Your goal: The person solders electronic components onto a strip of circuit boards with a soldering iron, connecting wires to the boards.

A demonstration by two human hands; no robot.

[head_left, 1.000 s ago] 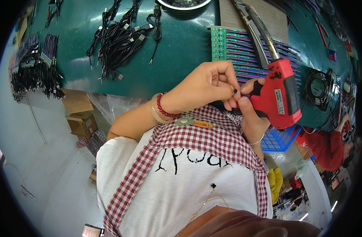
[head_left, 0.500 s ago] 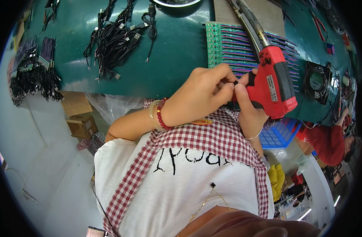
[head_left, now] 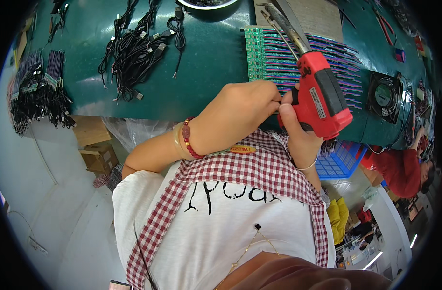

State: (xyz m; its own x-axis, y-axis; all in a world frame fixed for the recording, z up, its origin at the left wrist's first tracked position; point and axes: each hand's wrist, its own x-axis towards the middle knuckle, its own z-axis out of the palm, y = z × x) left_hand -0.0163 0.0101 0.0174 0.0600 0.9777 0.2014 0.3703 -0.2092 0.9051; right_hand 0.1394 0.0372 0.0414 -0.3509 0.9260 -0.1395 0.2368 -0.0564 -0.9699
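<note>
My right hand is closed around a red and black soldering gun, its metal tip pointing away from me, over the boards. The fingers of my left hand are pinched together against my right thumb and fingertips, beside the gun. Whatever they grip is mostly hidden; only a small dark bit shows. Just beyond my hands lies a row of green circuit boards joined in a strip. Multicoloured wires run from them to the right, partly behind the gun.
Black cables with USB plugs lie in a heap on the green table. Finished-looking wire bundles hang over the left edge. A metal bowl stands at the back, a fan at right. A blue crate sits below; a co-worker is far right.
The soldering gun and my right hand have shifted slightly left. My left fingers have curled in closer, and the small black piece between the hands is now more hidden.
</note>
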